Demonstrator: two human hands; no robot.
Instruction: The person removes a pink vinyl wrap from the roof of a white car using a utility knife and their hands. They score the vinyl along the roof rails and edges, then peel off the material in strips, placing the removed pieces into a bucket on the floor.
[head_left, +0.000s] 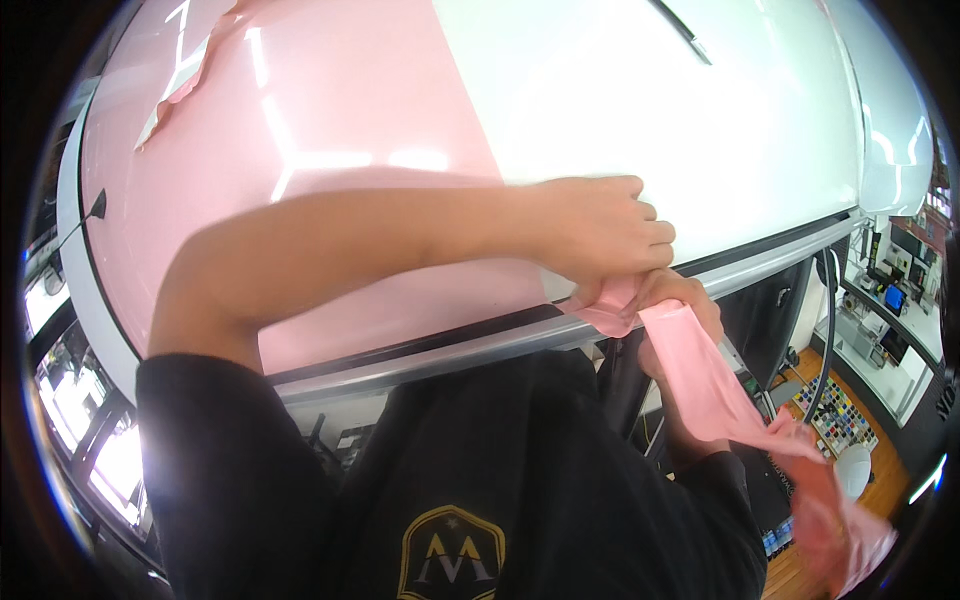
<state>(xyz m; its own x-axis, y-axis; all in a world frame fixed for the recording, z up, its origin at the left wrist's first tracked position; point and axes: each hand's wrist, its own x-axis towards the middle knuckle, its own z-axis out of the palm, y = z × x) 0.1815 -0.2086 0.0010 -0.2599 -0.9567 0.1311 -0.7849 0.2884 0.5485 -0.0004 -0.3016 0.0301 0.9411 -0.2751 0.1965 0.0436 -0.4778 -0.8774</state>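
Note:
Glossy pink film (390,110) covers the left part of a car roof, and the white roof panel (620,100) shows bare to the right of it. At the roof's near edge my left hand (610,228) is curled closed, with pink film pinched under its thumb side. Just below and to the right, touching it, my right hand (690,298) is closed on the same loose strip of pink film (700,375). The strip drapes from my right hand down past the roof's side, twisting toward the lower right. The fingers partly hide where the strip meets the roof.
A slim black and silver tool (685,35) lies on the white panel. Far left, a ragged edge of pink film (185,90) curls up, and a short black antenna (98,205) stands nearby. A silver rail (420,362) runs along the near edge. A wooden floor (880,490) shows lower right.

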